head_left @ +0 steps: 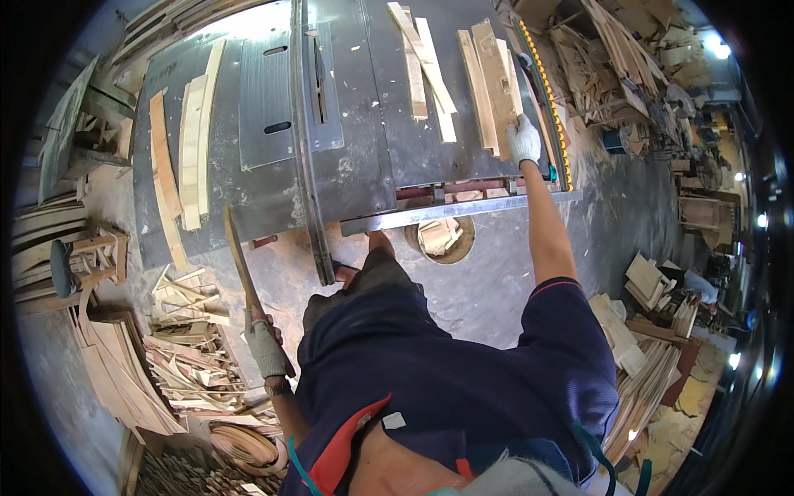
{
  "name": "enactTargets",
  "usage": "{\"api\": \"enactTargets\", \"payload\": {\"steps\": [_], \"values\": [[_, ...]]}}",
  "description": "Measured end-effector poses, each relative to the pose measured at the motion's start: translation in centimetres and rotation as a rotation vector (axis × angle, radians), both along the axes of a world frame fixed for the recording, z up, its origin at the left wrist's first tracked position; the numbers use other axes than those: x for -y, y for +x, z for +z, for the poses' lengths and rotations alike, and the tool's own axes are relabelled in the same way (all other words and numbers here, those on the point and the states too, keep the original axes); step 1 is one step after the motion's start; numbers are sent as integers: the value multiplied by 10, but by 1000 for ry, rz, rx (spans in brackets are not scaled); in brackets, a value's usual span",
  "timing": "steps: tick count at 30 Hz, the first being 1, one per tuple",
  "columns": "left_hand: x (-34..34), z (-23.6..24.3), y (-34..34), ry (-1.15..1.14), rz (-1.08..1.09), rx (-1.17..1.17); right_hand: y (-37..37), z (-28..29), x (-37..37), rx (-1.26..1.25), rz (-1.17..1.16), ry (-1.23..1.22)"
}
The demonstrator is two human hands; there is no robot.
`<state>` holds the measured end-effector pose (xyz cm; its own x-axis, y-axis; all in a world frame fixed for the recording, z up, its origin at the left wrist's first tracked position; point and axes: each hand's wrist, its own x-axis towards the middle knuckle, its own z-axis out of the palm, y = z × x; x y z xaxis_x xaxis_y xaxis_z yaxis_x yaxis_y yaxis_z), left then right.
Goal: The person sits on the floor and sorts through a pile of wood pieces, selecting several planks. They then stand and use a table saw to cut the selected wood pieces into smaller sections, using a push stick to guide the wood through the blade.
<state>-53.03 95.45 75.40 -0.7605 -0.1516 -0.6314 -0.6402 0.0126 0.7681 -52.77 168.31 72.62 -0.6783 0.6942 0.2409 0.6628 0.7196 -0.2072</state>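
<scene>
My left hand [266, 345], in a pale glove, is closed round a long, narrow wooden stick [238, 248], held upright-slanting beside the near left corner of the dark metal machine table [219, 149]. My right hand [523, 142], also gloved, is stretched out to the right side of the table, closed on the near end of one of several wooden boards [499, 91] lying there. More pale strips [422, 74] lie crossed at the far middle. Several long strips [195, 140] lie along the left side. A metal rail [304, 190] runs front to back between these groups.
A round bin of offcuts [440, 236] sits under the table's front bar [447, 213]. Scrap wood piles [188, 364] and a wooden stool [99, 256] are at left. Stacked boards [628, 364] lie behind me at right, more wood [604, 58] beyond the table's yellow roller strip [547, 87].
</scene>
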Motion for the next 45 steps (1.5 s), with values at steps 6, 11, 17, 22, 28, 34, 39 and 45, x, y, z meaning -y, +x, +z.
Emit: {"api": "enactTargets", "payload": {"steps": [6,11,17,22,28,34,39,45], "values": [[9,-18,8,82,72,57,-39,-16,-25,96,-21,-37],[-12,-13,2,23,34,49,-34,-38,-37,114,-33,-77],[-33,-2,-5,13,70,60,-30,-53,-43,164,-31,-167],[-39,3,-11,7,25,61,-24,-60,-43,115,-30,-192],[-44,10,-13,-138,-35,106,-26,-50,-10,-94,57,-161],[-61,19,-20,6,29,71,22,-17,185,-301,21,-1108],[-63,29,-17,47,-82,32,100,-61,318,-121,116,-1216],[-47,13,-4,34,-124,51,110,-88,406,-153,111,-1261]]}}
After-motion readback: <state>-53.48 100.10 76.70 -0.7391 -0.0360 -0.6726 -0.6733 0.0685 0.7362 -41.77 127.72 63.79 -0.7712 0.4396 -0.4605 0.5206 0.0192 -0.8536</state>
